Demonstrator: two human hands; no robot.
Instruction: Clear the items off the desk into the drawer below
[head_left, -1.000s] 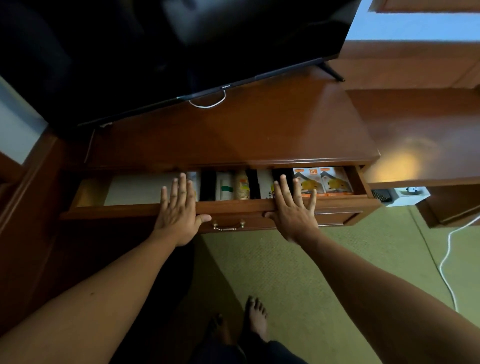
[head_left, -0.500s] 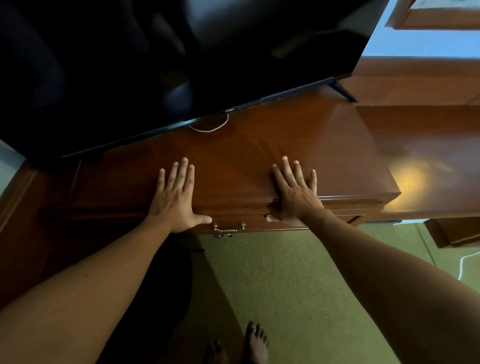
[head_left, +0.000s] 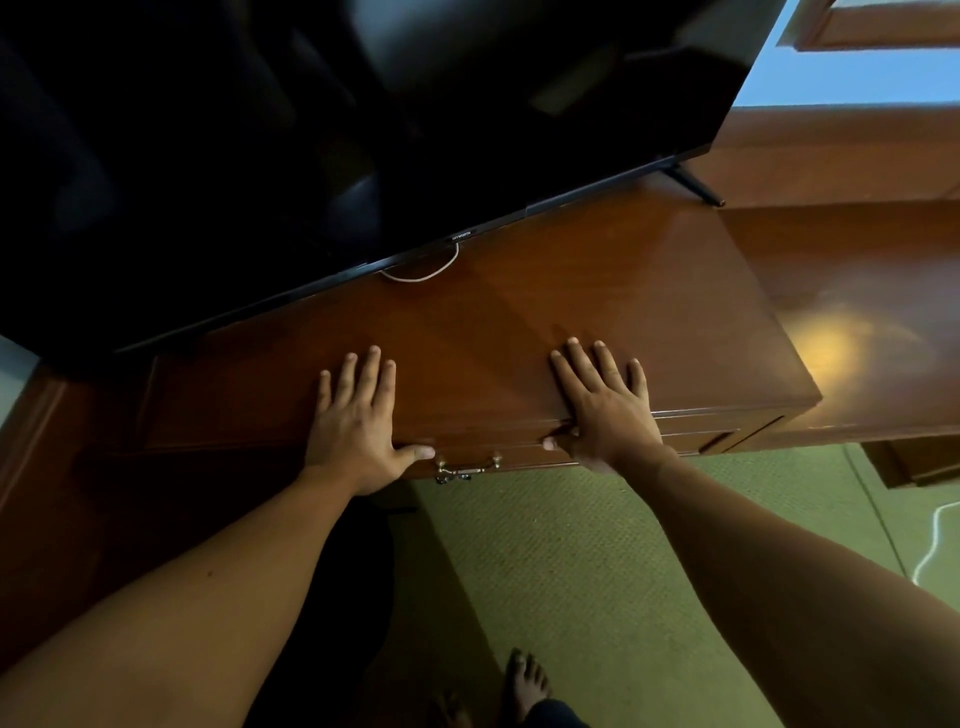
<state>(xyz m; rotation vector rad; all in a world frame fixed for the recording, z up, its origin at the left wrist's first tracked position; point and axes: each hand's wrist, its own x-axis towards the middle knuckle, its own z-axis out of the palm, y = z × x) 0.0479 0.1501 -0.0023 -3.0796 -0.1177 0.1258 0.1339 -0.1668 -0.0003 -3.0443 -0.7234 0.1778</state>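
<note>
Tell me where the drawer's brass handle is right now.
In the head view, the brass handle sits on the closed drawer front below the desk edge, between the thumbs of the left hand and right hand.

My left hand (head_left: 358, 431) and right hand (head_left: 605, 410) lie flat on the desk (head_left: 519, 332), either side of the drawer (head_left: 498, 452) handle (head_left: 465, 467) below. Television (head_left: 311, 130) behind; drawer seemingly shut.

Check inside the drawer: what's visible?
Nothing: the drawer is shut, contents hidden. Only its front and brass handle show, between the left hand and right hand.
</note>
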